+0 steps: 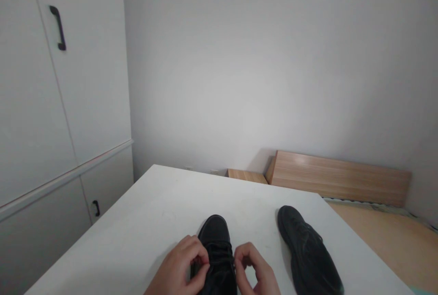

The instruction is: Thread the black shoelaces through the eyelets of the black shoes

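Two black shoes stand on a white table (143, 222). The nearer shoe (216, 235) points away from me at the bottom centre. My left hand (181, 267) pinches its lace on the left side, fingers closed. My right hand (255, 270) pinches the lace on the right side, fingers curled together. The second shoe (308, 251) lies apart to the right, toe pointing away, untouched. The laces themselves are dark and hard to make out against the shoe.
A white wardrobe (51, 103) with black handles fills the left. A plain grey wall stands behind the table. A wooden bed frame with headboard (338, 176) lies at the right, beyond the table's far right edge.
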`<action>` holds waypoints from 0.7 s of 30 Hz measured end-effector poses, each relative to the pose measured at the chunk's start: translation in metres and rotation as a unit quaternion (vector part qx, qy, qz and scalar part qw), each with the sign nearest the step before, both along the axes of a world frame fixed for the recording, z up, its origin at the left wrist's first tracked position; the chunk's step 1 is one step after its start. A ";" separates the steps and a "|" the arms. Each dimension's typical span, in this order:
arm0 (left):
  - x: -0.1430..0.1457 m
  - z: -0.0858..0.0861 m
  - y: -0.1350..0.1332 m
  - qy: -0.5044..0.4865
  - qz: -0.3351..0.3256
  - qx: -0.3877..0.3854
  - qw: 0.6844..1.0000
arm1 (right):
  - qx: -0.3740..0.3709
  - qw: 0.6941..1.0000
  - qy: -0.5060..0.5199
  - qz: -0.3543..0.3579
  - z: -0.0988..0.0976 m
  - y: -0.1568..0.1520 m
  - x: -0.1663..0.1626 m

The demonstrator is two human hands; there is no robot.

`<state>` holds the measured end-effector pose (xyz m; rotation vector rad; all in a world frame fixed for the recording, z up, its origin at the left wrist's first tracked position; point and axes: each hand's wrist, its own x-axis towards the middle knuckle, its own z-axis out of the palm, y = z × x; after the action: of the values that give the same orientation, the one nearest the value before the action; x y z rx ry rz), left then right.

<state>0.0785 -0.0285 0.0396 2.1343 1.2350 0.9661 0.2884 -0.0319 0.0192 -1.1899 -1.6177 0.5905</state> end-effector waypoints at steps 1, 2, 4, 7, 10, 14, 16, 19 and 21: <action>0.001 0.000 0.000 0.012 0.007 0.010 1.000 | 0.008 1.000 -0.003 -0.002 0.002 0.000 -0.002; 0.003 0.001 -0.001 0.019 0.016 0.015 1.000 | 0.011 1.000 -0.005 -0.003 0.004 0.000 -0.003; 0.006 0.005 0.000 0.012 0.024 0.010 1.000 | 0.005 1.000 -0.002 0.002 0.010 0.000 -0.006; 0.009 0.018 0.000 -0.056 -0.005 -0.064 0.996 | -0.015 0.999 0.028 0.019 0.022 0.000 -0.008; 0.011 0.035 0.001 -0.155 -0.059 -0.162 0.973 | -0.046 0.995 0.070 0.048 0.031 0.000 -0.008; 0.012 0.045 0.007 -0.192 -0.072 -0.191 0.960 | -0.092 0.989 0.094 0.068 0.037 0.000 -0.007; 0.011 0.045 0.011 -0.115 -0.038 -0.130 0.984 | -0.101 0.991 0.069 0.059 0.039 0.001 -0.004; 0.007 0.049 0.010 0.021 -0.015 -0.013 1.000 | -0.106 0.993 -0.010 0.056 0.044 0.000 0.007; 0.002 0.058 0.005 0.048 -0.048 -0.021 0.997 | -0.142 0.982 -0.042 0.119 0.047 -0.005 0.015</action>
<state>0.0800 -0.0236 0.0974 2.2075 1.1754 0.7986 0.3037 -0.0364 0.0666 -1.2485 -1.8055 0.9614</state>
